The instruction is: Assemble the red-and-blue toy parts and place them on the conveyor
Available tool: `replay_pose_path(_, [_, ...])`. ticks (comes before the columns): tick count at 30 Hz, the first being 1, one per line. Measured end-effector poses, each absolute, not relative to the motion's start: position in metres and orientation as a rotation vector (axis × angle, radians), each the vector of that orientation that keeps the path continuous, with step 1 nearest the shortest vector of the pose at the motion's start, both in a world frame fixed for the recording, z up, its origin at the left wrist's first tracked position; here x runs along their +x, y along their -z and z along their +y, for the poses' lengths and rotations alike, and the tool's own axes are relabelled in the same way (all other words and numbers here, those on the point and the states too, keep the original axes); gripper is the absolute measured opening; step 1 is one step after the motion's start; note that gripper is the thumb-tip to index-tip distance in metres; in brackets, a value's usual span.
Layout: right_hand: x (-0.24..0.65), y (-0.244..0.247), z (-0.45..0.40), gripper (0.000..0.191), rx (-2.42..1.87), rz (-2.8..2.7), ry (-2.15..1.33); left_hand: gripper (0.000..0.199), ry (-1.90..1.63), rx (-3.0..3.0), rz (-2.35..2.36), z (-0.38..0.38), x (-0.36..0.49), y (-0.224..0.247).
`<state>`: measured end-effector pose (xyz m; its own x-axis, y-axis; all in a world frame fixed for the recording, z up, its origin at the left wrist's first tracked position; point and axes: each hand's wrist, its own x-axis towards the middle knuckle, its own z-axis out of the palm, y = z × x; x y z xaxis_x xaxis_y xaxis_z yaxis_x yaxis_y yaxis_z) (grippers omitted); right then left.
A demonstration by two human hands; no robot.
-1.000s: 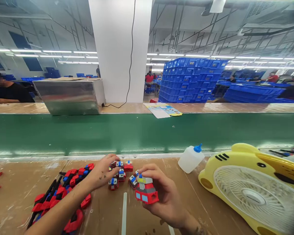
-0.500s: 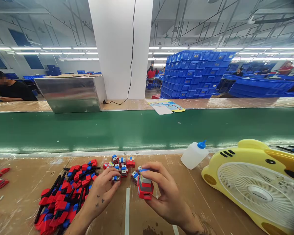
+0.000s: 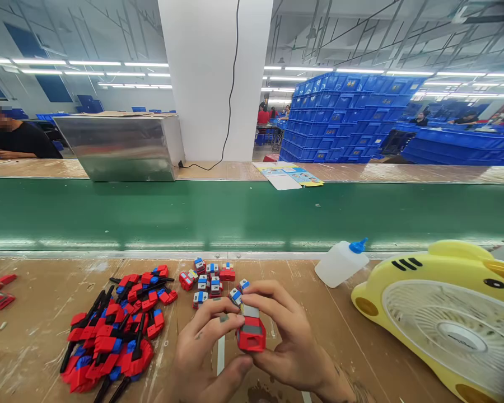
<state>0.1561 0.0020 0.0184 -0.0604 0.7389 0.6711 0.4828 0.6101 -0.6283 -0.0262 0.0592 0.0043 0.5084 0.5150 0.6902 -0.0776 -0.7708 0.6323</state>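
My right hand (image 3: pixel 288 330) grips a small red toy vehicle (image 3: pixel 252 336) with a grey top, its fingers over the upper side and its thumb below. From the left, my left hand (image 3: pixel 212 344) meets the same toy, index fingertip at its upper left edge and thumb underneath, so both hands hold it. Part of the toy is hidden by fingers. Just beyond the hands sits a loose group of similar little toy vehicles (image 3: pixel 202 282) in red, white and blue. Left of my left hand lies a heap of red, blue and black toy parts (image 3: pixel 113 330).
A white squeeze bottle (image 3: pixel 341 266) with a blue cap and a yellow animal-shaped fan (image 3: pixel 445 319) stand to the right. Behind the worktable runs a green belt (image 3: pixel 218 215). More red parts (image 3: pixel 0 294) lie far left. Another person (image 3: pixel 21 137) sits beyond the belt.
My left hand has left a small toy vehicle in the group and moved right to the one in my right hand. The held toy has come slightly nearer. The view has shifted a little.
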Motion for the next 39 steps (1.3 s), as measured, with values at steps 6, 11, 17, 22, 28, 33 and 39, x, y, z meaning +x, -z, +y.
replay_pose_path(6, [0.156,-0.016,0.003,0.069,-0.973,-1.738,-0.305,0.03,-1.235,2.146,0.284,0.063,-0.028,-0.009])
replay_pose_path(11, [0.157,-0.016,0.003,0.07,-0.959,-1.788,-0.282,0.032,-1.178,2.198,0.246,0.065,-0.029,-0.014])
replay_pose_path(17, [0.157,-0.014,0.004,0.075,-0.971,-1.822,-0.258,0.036,-1.173,2.141,0.205,0.066,-0.032,-0.007])
replay_pose_path(22, [0.155,-0.011,0.005,0.078,-1.004,-1.805,-0.293,0.037,-1.075,1.96,0.273,0.062,-0.033,0.001])
replay_pose_path(28, [0.19,0.001,0.034,0.059,-1.141,-1.767,-0.526,0.021,-0.921,1.418,0.473,0.081,-0.046,0.034])
replay_pose_path(33, [0.227,0.032,0.066,0.023,-1.638,-1.585,-0.647,0.02,-0.781,1.476,0.652,0.103,-0.057,0.075])
replay_pose_path(39, [0.222,0.068,0.081,0.055,-1.555,-2.062,-0.762,0.034,-0.753,2.045,0.723,0.11,-0.054,0.1])
